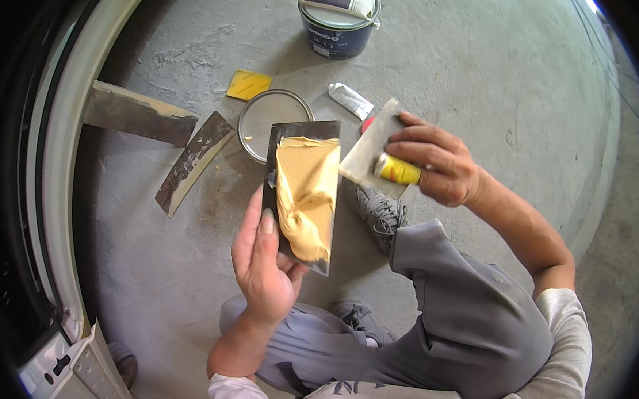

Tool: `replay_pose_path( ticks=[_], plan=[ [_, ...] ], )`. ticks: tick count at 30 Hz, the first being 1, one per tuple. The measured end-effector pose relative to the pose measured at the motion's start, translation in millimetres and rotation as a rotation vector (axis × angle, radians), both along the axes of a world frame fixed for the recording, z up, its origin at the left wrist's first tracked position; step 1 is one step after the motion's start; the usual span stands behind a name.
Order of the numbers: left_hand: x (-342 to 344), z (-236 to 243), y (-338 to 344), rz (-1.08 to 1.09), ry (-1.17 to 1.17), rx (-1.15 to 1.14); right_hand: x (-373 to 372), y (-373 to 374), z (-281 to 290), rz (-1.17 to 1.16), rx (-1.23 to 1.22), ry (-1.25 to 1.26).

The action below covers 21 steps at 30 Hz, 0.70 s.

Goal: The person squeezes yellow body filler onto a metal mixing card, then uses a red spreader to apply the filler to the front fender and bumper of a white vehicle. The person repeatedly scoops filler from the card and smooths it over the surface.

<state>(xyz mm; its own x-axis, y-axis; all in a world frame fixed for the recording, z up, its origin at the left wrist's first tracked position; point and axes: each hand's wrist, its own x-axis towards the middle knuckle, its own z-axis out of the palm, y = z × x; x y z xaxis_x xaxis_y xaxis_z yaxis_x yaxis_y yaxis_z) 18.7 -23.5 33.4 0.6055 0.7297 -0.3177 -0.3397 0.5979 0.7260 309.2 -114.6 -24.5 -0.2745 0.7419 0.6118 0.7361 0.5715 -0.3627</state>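
My left hand (264, 269) grips a dark flat putty board (304, 132) by its left edge and lower end. Beige putty (308, 189) coats most of the board, heaped in a swirl near the bottom. In my right hand (442, 164) is a pale, flat putty spreader (371, 149), its lower left corner close to the board's right edge. A short yellow cylinder (398, 169) sits under the fingers of that hand, against the spreader. Whether it is part of the spreader or a separate piece, I cannot tell.
A round lid (254, 110), a yellow sheet (249, 84) and a white tube (351, 100) lie on the concrete floor. Further off stands a dark bucket (335, 39) with another tube (337, 1) on top. Two putty-smeared strips (194, 163) lie left, beside a vehicle's door frame (67, 142).
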Motion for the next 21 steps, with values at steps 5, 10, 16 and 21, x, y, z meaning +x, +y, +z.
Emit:
replay_pose_path(
  ticks=[5,10,16,21],
  plan=[
    [-4.6,-6.9,8.2,-0.098,0.198,0.228,-3.6,-3.2,15.1,-0.519,-0.339,0.496],
    [8.1,-7.1,-2.5,-0.185,0.416,0.492,-35.3,15.1,9.2,-0.478,-0.634,0.967],
    [20.1,-11.6,-4.2,-0.087,0.425,0.358,-69.9,14.1,0.8,-0.469,-0.851,0.888],
    [25.4,-15.8,5.6,-0.044,0.572,0.237,-86.6,-6.3,9.1,-0.267,-0.931,0.883]
  ],
)
